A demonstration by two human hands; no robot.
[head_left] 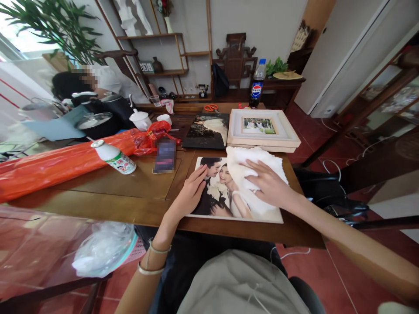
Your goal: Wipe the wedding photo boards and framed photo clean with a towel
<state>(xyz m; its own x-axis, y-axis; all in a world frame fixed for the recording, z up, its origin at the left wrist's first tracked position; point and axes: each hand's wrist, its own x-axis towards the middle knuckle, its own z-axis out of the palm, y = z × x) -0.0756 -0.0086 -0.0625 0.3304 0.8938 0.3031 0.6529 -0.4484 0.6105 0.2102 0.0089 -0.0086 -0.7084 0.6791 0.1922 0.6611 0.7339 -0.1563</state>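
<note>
A wedding photo panel [222, 205] of a couple lies flat at the table's front edge. My left hand [195, 187] rests flat on its left side, fingers stretched out. A crumpled white cloth [237, 163] covers the panel's upper right part. My right hand [266, 181] holds this cloth down against the panel, its fingers bent over the cloth. Behind the panel lie a dark photo panel [196, 133] showing a white dress and a white box-like frame [235, 137] with a small picture in it.
Left on the table [140, 200] are a phone [164, 156], a white spray can [114, 158] and a long orange plastic wrap [65, 157]. Orange-handled scissors [211, 107] and a cola bottle [257, 85] stand farther back. A person [111, 83] is at the far left.
</note>
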